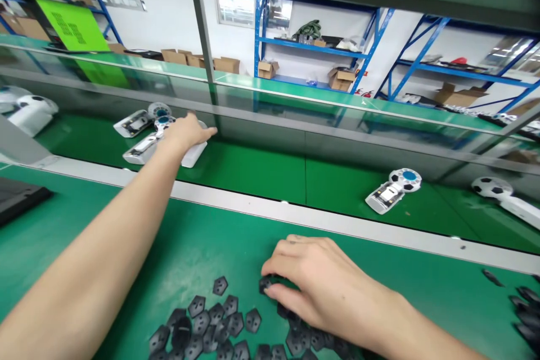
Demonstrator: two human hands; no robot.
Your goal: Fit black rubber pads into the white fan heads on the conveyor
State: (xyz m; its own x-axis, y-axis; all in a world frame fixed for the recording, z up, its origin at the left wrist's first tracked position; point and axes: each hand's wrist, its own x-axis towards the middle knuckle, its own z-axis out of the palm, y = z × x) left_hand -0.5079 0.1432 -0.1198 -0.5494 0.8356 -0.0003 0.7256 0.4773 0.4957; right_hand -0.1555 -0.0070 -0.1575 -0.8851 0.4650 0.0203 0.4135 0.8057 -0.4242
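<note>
My left hand reaches far out over the green conveyor belt and closes over a white handle-shaped device lying there. Right beside it lie two more white devices with round blue-and-black heads. My right hand rests near me on the green work mat, fingers curled down onto a heap of small black pentagon pieces; a black piece shows under the fingertips.
Another white device and a football-patterned one lie on the belt to the right. White units sit at far left. A dark tray corner is at left. More black pieces lie at right. Blue shelving with cartons stands behind.
</note>
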